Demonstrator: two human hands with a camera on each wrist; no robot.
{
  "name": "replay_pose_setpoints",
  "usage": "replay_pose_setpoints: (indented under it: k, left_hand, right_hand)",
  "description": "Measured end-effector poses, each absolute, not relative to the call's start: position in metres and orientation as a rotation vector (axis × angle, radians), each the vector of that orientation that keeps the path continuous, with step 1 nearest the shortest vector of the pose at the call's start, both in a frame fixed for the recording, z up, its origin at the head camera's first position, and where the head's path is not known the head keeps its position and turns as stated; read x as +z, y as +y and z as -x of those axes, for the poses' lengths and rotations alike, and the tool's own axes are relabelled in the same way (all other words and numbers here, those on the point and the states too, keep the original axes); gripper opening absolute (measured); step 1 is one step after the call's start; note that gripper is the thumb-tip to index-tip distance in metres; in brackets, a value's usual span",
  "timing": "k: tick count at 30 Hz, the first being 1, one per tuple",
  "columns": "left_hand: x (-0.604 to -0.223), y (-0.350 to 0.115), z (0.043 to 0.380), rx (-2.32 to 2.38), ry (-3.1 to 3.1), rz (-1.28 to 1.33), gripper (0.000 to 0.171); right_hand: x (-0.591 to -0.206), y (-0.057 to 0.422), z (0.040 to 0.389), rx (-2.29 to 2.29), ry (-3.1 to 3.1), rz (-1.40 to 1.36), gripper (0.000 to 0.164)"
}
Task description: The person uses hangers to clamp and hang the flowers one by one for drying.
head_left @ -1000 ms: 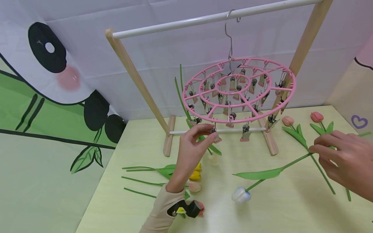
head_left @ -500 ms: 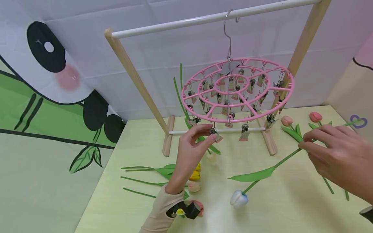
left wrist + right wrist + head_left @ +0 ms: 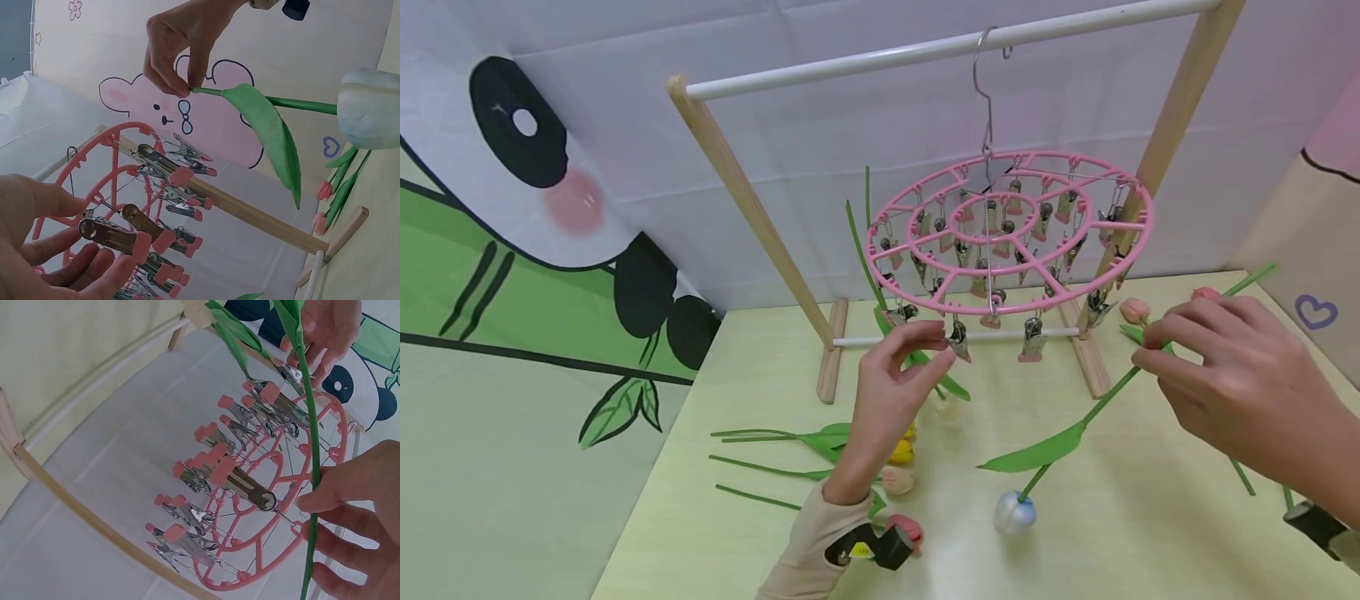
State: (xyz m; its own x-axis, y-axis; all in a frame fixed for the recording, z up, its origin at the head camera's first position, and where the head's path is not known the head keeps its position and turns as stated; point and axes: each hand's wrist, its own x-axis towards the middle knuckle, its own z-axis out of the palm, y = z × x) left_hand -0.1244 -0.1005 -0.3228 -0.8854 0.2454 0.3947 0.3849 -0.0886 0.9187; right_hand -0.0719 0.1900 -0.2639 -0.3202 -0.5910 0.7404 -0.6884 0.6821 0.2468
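Observation:
My right hand (image 3: 1232, 358) pinches the green stem of a tulip (image 3: 1015, 512) with a white-and-blue head. The tulip tilts head-down over the table, a long leaf (image 3: 1037, 450) spreading from its stem. In the right wrist view the stem (image 3: 312, 456) crosses in front of the thumb and fingers. At the front left of a pink round clip hanger (image 3: 1131, 227), my left hand (image 3: 891, 375) has its fingertips right at a metal clip (image 3: 958, 340) with pink tips. The left wrist view has that clip (image 3: 115, 237) beside loosely bent fingers, its tips together.
The hanger hooks over the white bar (image 3: 850, 62) of a wooden rack (image 3: 1195, 92). Tulips with yellow (image 3: 901, 452), pale pink (image 3: 897, 480) and red (image 3: 905, 533) heads lie at left. Another pink tulip (image 3: 1134, 311) lies at right. Upright green stems (image 3: 861, 242) stand behind the left hand.
My right hand has moved left toward the hanger, bringing the tulip along with its stem tilting steeper. The clip at my left fingertips, tilted before, now hangs straighter; the left hand has barely moved.

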Motion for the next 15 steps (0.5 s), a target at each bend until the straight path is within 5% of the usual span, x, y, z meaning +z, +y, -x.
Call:
replay_pose_setpoints:
  k: [15]
  left_hand:
    - [-0.319, -0.097, 0.111, -2.184, -1.998, 0.706, 0.027]
  right_hand:
    - [-0.251, 0.173, 0.080, 0.162, -1.968, -1.049, 0.041]
